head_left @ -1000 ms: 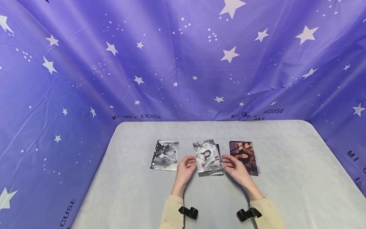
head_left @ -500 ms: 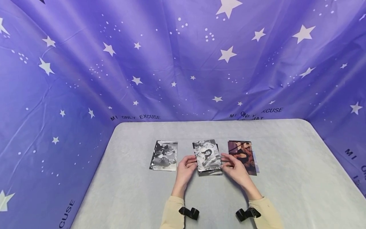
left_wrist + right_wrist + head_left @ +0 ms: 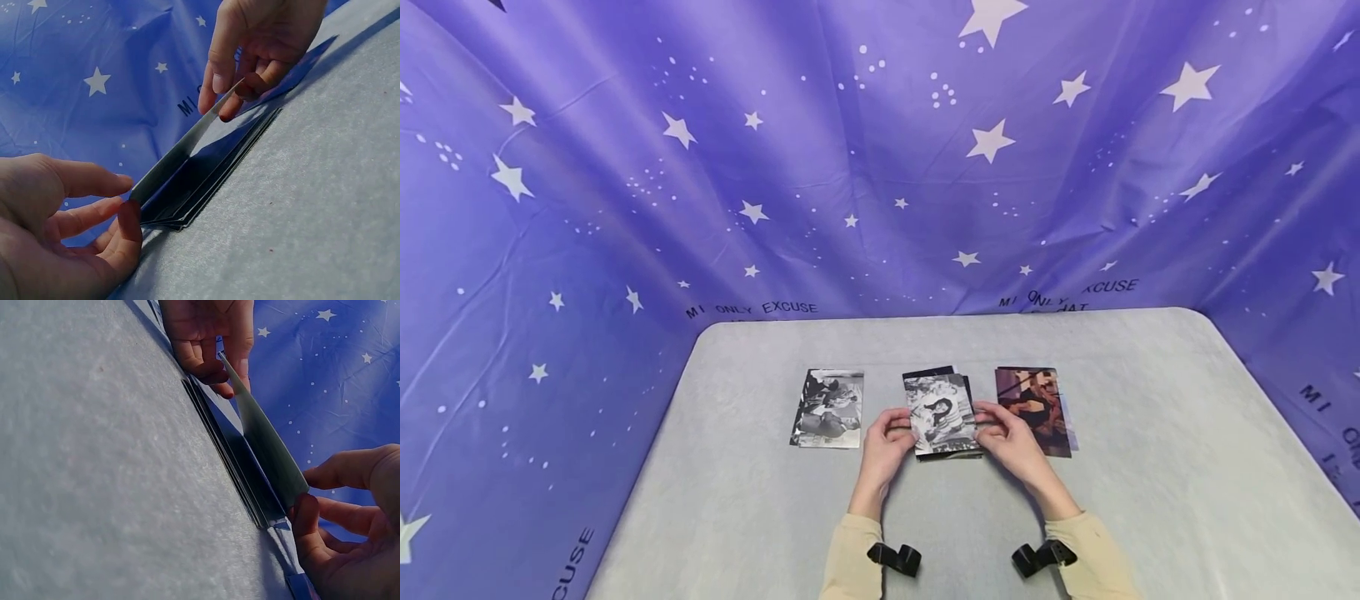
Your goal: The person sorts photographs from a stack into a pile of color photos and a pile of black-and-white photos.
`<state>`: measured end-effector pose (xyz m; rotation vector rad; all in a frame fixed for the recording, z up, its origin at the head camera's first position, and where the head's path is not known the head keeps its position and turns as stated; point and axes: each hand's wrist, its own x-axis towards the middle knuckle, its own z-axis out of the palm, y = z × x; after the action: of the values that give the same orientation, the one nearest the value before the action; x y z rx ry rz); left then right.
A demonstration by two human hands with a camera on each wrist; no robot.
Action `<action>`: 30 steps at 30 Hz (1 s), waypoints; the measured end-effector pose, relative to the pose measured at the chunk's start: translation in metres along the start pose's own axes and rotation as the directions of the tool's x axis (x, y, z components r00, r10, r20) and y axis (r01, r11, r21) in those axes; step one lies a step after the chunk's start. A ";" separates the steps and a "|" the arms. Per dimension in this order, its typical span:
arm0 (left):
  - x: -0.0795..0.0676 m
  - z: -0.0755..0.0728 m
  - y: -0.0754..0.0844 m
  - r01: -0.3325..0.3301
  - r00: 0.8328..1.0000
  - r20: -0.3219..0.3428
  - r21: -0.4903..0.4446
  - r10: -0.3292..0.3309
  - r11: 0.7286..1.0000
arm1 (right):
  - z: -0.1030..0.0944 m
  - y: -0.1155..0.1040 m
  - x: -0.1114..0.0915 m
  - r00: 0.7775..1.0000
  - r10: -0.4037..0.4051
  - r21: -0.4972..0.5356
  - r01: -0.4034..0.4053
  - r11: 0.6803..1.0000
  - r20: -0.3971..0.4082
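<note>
In the head view a black-and-white photo print showing a dark-haired figure is held between both hands. My left hand pinches its left edge, and my right hand pinches the right edge. The wrist views show this print raised at a tilt over a stack of prints lying on the table. Dark borders of that stack peek out behind and beside the held print. From the right wrist, finger and thumb meet at the near corner of the print.
Left of the hands lies another stack of black-and-white prints. A stack topped by a brownish colour print is close beside the right hand. The grey table ends at a purple star-patterned curtain.
The held print has shifted right and then back left and nearer to me, baring the dark far edge of the stack beneath. My right hand has moved slightly left with it.
</note>
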<state>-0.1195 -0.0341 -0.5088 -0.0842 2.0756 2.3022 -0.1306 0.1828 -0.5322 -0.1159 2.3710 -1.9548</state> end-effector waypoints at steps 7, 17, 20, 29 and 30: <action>0.004 -0.005 -0.010 0.021 0.999 0.036 -0.034 -0.020 0.999 | 0.004 -0.001 0.001 0.999 0.031 0.024 -0.031 0.999 0.014; 0.014 -0.018 -0.032 0.018 0.999 0.036 -0.061 -0.016 0.998 | 0.011 -0.008 0.007 0.998 0.032 0.056 -0.035 0.998 0.052; 0.015 -0.022 -0.029 0.007 1.000 0.030 -0.051 -0.006 0.999 | 0.013 -0.009 0.009 0.997 0.020 0.069 -0.025 0.997 0.080; 0.017 -0.034 -0.016 0.044 0.999 0.033 -0.038 -0.043 0.998 | 0.021 -0.011 0.017 0.992 -0.016 0.127 0.001 0.992 0.122; 0.017 -0.035 -0.015 0.046 0.998 0.035 -0.042 -0.044 0.998 | 0.022 -0.011 0.018 0.992 -0.018 0.128 0.002 0.992 0.124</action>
<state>-0.1348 -0.0673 -0.5288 -0.0914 1.9876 2.3063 -0.1465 0.1578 -0.5258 -0.2371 2.1670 -2.0326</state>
